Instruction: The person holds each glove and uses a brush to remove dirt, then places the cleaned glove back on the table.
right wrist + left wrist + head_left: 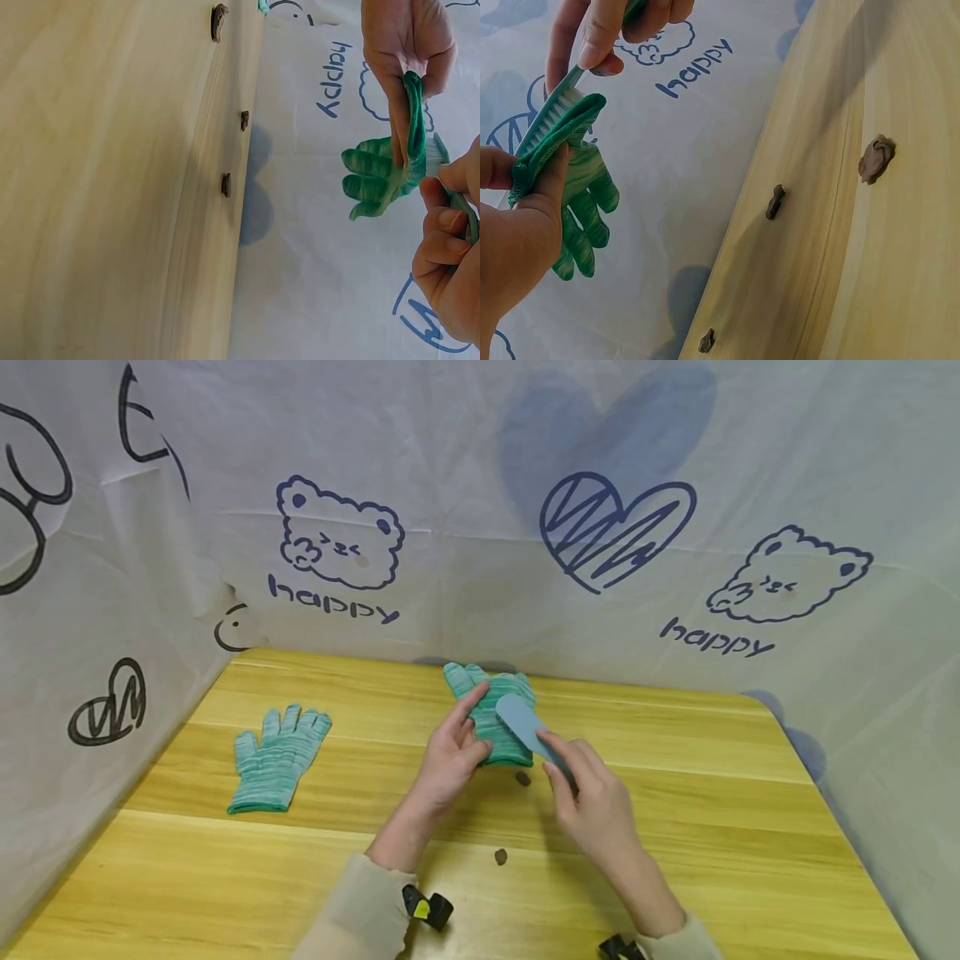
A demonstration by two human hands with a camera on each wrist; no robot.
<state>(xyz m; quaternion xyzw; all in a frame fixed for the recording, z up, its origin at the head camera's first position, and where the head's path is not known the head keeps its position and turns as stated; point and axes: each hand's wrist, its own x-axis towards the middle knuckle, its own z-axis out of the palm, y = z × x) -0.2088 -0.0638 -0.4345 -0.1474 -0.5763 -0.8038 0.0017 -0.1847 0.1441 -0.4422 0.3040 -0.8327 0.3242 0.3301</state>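
A green-and-white knit glove (489,720) is held up above the table, its cuff pinched by my left hand (447,764). In the left wrist view the glove's fingers hang downward. My right hand (597,789) grips the handle of a light-blue brush (521,722). The brush's white bristles (553,122) face the glove and lie against it near the cuff. A second matching glove (276,762) lies flat on the left part of the table, with no hand on it.
Brown lumps lie on the wooden table (337,877): one (522,778) beneath the raised glove, another (501,857) closer to me. The left wrist view shows a third small lump (706,340). White cloth walls (465,585) with drawings stand behind and beside the table.
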